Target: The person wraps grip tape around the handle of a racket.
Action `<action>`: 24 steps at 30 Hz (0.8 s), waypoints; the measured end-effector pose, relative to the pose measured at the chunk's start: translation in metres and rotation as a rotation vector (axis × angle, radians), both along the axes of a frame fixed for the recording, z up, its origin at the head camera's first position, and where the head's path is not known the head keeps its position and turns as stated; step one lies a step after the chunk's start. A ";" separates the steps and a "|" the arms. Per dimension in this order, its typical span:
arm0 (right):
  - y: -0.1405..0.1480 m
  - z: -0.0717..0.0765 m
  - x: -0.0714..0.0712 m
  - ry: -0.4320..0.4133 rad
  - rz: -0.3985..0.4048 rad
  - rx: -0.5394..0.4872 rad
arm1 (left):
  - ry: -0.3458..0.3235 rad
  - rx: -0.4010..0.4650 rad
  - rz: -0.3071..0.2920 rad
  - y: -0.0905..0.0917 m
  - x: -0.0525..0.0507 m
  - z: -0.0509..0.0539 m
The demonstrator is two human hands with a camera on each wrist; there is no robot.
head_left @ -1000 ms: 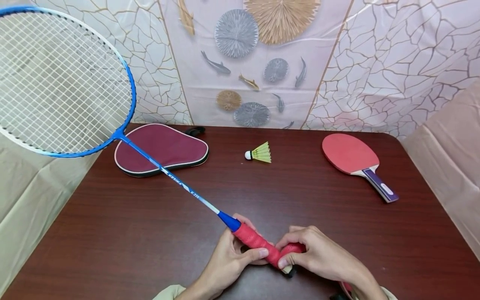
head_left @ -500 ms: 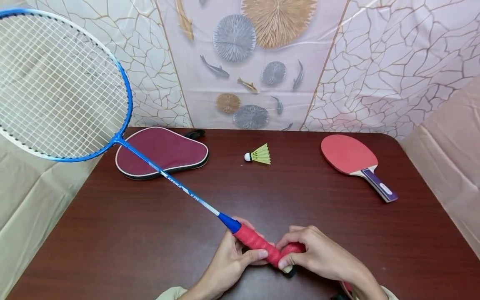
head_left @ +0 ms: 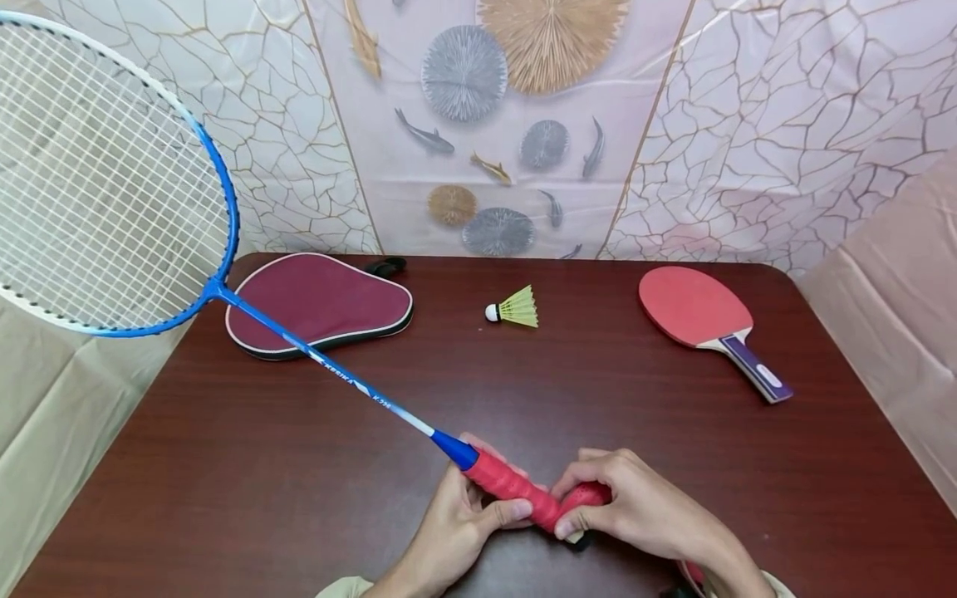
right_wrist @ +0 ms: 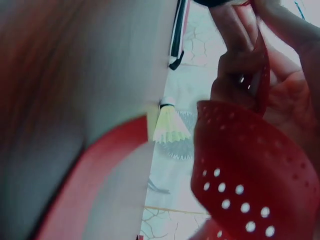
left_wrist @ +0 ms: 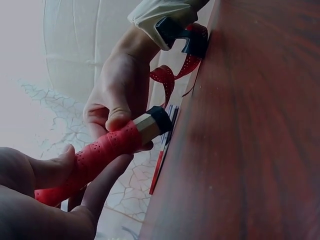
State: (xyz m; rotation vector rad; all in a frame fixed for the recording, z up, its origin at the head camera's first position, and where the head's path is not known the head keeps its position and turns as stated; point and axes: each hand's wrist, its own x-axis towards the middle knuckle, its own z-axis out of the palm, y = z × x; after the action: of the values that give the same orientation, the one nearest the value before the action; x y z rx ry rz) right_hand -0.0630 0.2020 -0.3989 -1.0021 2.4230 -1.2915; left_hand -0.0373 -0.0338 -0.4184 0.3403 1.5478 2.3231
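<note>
A patterned cloth [head_left: 583, 133] hangs behind the brown table [head_left: 299, 482], whose near edge runs out of the head view. Slanting over the table is the blue-and-white badminton racket [head_left: 340, 375], its strung head cut off at the left and its shaft crossing in front of a maroon paddle case [head_left: 321, 295], so part of the case's edge is covered. A red table-tennis paddle [head_left: 695, 307] lies at the right, handle toward the person.

The left hand [head_left: 452, 527] is closed round the wrapped handle, thumb on top, its other fingers mostly hidden behind. The right hand [head_left: 643, 507] pinches red perforated tape [head_left: 586, 497] between thumb and fingers near the handle's end; some of those fingers I can't see. From the left wrist, the tape's loose length trails in curls by the right forearm; in the head view only a scrap shows there. Past the wrapping, a short pale stretch and black end cap [left_wrist: 160, 120] are bare. The yellow shuttlecock [head_left: 512, 307] lies well apart, beyond the hands.
</note>
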 end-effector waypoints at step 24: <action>0.008 0.001 -0.004 -0.046 0.092 -0.026 | 0.115 0.030 0.024 -0.003 -0.002 -0.001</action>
State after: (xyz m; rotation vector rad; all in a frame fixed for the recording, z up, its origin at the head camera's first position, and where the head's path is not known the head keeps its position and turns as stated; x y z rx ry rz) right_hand -0.0666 0.2099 -0.3981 -1.0659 2.3036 -1.3036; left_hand -0.0398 -0.0364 -0.4198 0.4727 1.5790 2.3845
